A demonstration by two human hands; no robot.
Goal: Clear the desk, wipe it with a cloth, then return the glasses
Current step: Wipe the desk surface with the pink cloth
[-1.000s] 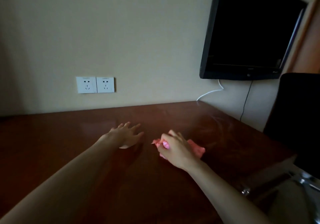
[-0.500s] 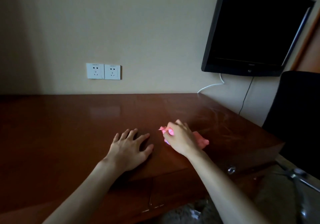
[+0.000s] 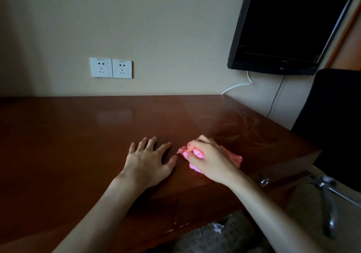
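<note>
A glossy dark-brown wooden desk (image 3: 82,135) fills the lower part of the view. My right hand (image 3: 211,158) is closed over a crumpled pink cloth (image 3: 233,158) and presses it onto the desk near the front right corner. My left hand (image 3: 150,160) lies flat on the desk just left of the cloth, palm down with fingers spread, holding nothing. No glasses are in view.
A double wall socket (image 3: 110,68) sits above the desk's back edge. A black wall-mounted TV (image 3: 289,25) hangs at the upper right, with cables below it. A black office chair (image 3: 336,123) with a chrome base stands right of the desk. A drawer knob (image 3: 264,181) shows under the right corner.
The view has tilted down, showing the desk's front edge and floor. Both hands have drawn back toward the front edge, the right hand dragging the cloth with it.
</note>
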